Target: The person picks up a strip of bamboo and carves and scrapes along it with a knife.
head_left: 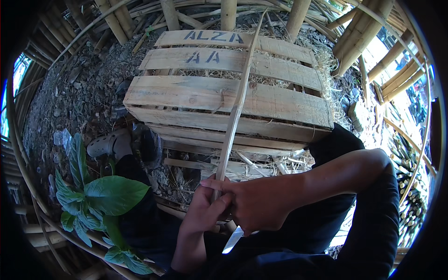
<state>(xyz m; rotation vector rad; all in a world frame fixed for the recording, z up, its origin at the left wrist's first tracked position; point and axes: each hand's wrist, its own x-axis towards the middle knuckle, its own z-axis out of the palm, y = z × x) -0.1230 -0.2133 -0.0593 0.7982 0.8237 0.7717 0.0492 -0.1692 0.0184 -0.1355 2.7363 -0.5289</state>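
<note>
In the head view we list one long pale strip (235, 112), its near end at the hands, its far end rising past a slatted wooden crate (186, 95); whether it touches the slats we cannot tell. Left hand (203, 212): fingers closed about the strip's near end. Right hand (261, 203): fingers curled round a knife (233, 240), handle hidden, blade bare below. We judge the step to be shaving or trimming the strip; the next move seems to call for a steady left hold and a controlled stroke, blade clear of the left fingers.
</note>
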